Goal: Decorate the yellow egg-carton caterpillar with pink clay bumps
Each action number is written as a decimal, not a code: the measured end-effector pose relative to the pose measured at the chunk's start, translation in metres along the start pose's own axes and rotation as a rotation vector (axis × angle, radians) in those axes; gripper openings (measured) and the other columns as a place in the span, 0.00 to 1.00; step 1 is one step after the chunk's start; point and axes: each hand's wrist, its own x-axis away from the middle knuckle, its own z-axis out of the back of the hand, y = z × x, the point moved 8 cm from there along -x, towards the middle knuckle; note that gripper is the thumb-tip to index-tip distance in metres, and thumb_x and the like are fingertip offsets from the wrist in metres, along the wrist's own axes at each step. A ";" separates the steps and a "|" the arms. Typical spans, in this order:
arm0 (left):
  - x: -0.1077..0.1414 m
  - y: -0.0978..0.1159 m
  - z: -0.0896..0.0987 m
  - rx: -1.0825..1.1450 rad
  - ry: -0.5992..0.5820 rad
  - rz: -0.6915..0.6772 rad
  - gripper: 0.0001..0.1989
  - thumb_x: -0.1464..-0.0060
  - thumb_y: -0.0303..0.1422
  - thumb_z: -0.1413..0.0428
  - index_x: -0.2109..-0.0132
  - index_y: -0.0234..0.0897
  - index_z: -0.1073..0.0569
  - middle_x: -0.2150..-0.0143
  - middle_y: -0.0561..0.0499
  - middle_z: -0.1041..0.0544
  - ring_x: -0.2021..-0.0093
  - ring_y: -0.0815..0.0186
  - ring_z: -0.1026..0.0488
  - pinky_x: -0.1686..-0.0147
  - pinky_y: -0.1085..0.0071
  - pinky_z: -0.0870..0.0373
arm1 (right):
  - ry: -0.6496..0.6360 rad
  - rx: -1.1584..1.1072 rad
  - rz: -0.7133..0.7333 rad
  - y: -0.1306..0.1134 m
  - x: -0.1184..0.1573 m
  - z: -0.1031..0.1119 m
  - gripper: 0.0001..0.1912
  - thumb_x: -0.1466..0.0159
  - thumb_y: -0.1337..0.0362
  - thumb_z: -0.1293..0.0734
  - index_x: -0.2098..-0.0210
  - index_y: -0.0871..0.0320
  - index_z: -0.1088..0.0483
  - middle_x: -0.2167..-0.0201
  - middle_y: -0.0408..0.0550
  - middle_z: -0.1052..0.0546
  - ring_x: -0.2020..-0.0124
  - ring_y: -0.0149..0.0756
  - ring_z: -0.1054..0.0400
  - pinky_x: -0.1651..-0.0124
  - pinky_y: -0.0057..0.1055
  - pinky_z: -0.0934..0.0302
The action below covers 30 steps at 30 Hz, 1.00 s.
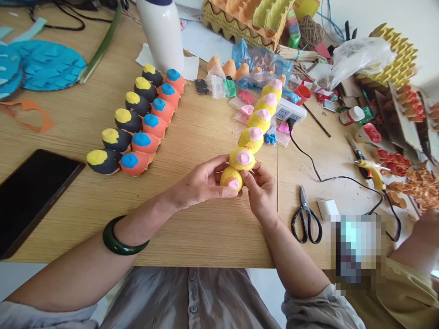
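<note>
Both my hands hold the near end of a strip of yellow egg-carton cups [251,140], each cup topped with a patch of pink clay. My left hand [202,183] grips the nearest cup from the left, thumb along its front. On the other side my right hand [261,192] pinches the strip between thumb and fingers. The strip reaches away from me toward the back of the table. To the left lie a row of black cups with yellow tops [128,118] and, touching it, a row of orange-red cups with blue tops [151,127].
Black-handled scissors [306,217] and a white block [327,209] lie at right. A corded power strip [290,111] sits behind my right hand, with a yellow glue gun [372,171] farther right. A dark phone [34,196] lies left. Another person's arm [416,242] shows at right.
</note>
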 end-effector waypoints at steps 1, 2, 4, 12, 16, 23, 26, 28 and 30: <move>0.000 0.001 0.000 -0.003 0.007 -0.003 0.28 0.44 0.32 0.29 0.38 0.39 0.25 0.49 0.47 0.23 0.51 0.63 0.23 0.49 0.65 0.19 | 0.001 0.000 -0.004 0.001 0.000 0.000 0.17 0.38 0.48 0.21 0.60 0.52 0.25 0.72 0.40 0.22 0.75 0.30 0.31 0.77 0.26 0.34; -0.001 0.001 -0.001 -0.007 0.014 -0.008 0.28 0.43 0.32 0.30 0.37 0.39 0.26 0.49 0.47 0.23 0.52 0.63 0.23 0.50 0.66 0.19 | 0.005 0.004 -0.008 0.002 0.000 0.001 0.18 0.38 0.48 0.21 0.60 0.52 0.25 0.71 0.40 0.22 0.75 0.30 0.31 0.76 0.26 0.34; -0.001 0.002 -0.001 -0.017 0.028 -0.025 0.28 0.43 0.32 0.30 0.37 0.37 0.26 0.48 0.46 0.22 0.52 0.63 0.22 0.50 0.67 0.19 | 0.016 0.017 -0.015 0.003 -0.001 0.002 0.19 0.39 0.46 0.21 0.60 0.52 0.25 0.69 0.41 0.21 0.74 0.29 0.31 0.75 0.27 0.33; 0.002 0.010 -0.002 -0.096 0.053 -0.113 0.25 0.42 0.27 0.32 0.39 0.36 0.27 0.49 0.45 0.20 0.50 0.62 0.20 0.49 0.67 0.17 | -0.001 0.008 0.036 -0.002 0.001 0.001 0.17 0.36 0.50 0.22 0.59 0.52 0.27 0.71 0.39 0.25 0.75 0.27 0.34 0.78 0.23 0.38; 0.001 0.012 -0.003 -0.094 0.043 -0.117 0.23 0.41 0.27 0.32 0.41 0.35 0.27 0.47 0.43 0.19 0.49 0.60 0.18 0.49 0.65 0.17 | -0.013 -0.037 0.052 -0.004 0.002 -0.001 0.14 0.34 0.52 0.23 0.59 0.53 0.26 0.72 0.38 0.27 0.77 0.25 0.38 0.80 0.21 0.41; 0.000 0.008 0.000 -0.030 0.031 -0.068 0.24 0.42 0.28 0.30 0.42 0.36 0.27 0.46 0.44 0.18 0.48 0.60 0.18 0.49 0.65 0.18 | -0.004 -0.012 0.033 -0.002 0.002 -0.001 0.15 0.34 0.51 0.23 0.59 0.52 0.26 0.71 0.38 0.27 0.77 0.25 0.38 0.81 0.22 0.42; 0.000 0.006 -0.002 0.019 -0.030 -0.058 0.26 0.45 0.28 0.28 0.41 0.38 0.25 0.48 0.46 0.18 0.48 0.60 0.19 0.49 0.65 0.19 | -0.001 -0.026 0.033 -0.004 0.003 -0.001 0.14 0.35 0.52 0.23 0.59 0.52 0.27 0.72 0.38 0.27 0.78 0.25 0.39 0.81 0.22 0.44; 0.000 0.005 -0.003 0.056 -0.052 -0.048 0.25 0.45 0.30 0.28 0.42 0.38 0.24 0.49 0.46 0.18 0.51 0.61 0.19 0.49 0.65 0.19 | -0.001 -0.030 0.039 -0.006 0.003 -0.002 0.14 0.34 0.53 0.23 0.59 0.53 0.26 0.72 0.38 0.27 0.78 0.24 0.39 0.81 0.21 0.44; 0.000 0.003 -0.001 0.082 -0.032 -0.036 0.21 0.43 0.30 0.29 0.44 0.38 0.22 0.49 0.47 0.18 0.52 0.63 0.19 0.50 0.66 0.20 | -0.008 -0.022 0.044 -0.008 0.004 -0.003 0.13 0.34 0.53 0.23 0.59 0.53 0.27 0.73 0.37 0.28 0.79 0.24 0.40 0.81 0.21 0.44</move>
